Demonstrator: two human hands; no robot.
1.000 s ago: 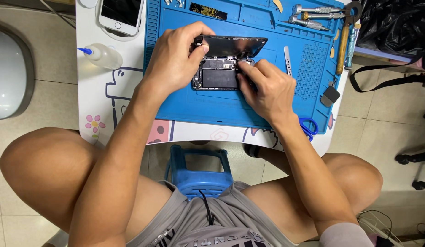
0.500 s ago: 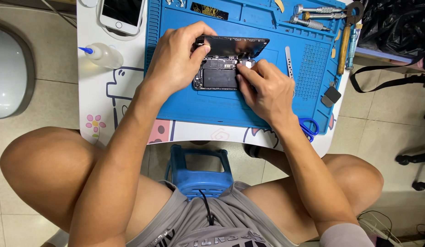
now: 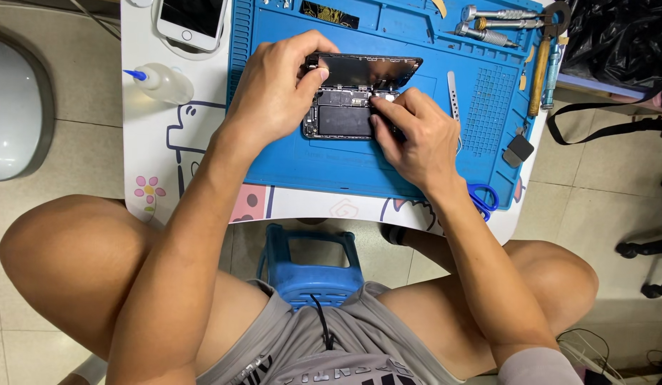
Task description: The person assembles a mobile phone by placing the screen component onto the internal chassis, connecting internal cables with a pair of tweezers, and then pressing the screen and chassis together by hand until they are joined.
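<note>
From the head camera, an opened black smartphone [image 3: 345,117] lies near the middle of a blue rubbery repair mat [image 3: 295,160], its glossy dark screen panel [image 3: 366,70] tilted up along the far edge so the flat battery and small metal parts inside show. The left hand [image 3: 274,93] curls over the phone's left end, fingers bent and thumb pressed against the raised screen's corner. The right hand [image 3: 416,139] rests on the phone's right side, fingertips pressed together down into the open body (whether they pinch a small part cannot be told). The mat, ridged with shallow trays and a grid of small square cells at its right, covers a white table [image 3: 167,150] printed with cartoon shapes. To the far left lie one white smartphone [image 3: 192,20], face up, and one clear plastic squeeze bottle [image 3: 163,82] with a blue tip. To the right are two knurled metal screwdrivers [image 3: 491,23], one wooden-handled tool [image 3: 538,71], one thin steel tweezers [image 3: 453,96], and one pair of blue-handled scissors [image 3: 482,198] at the near edge.
</note>
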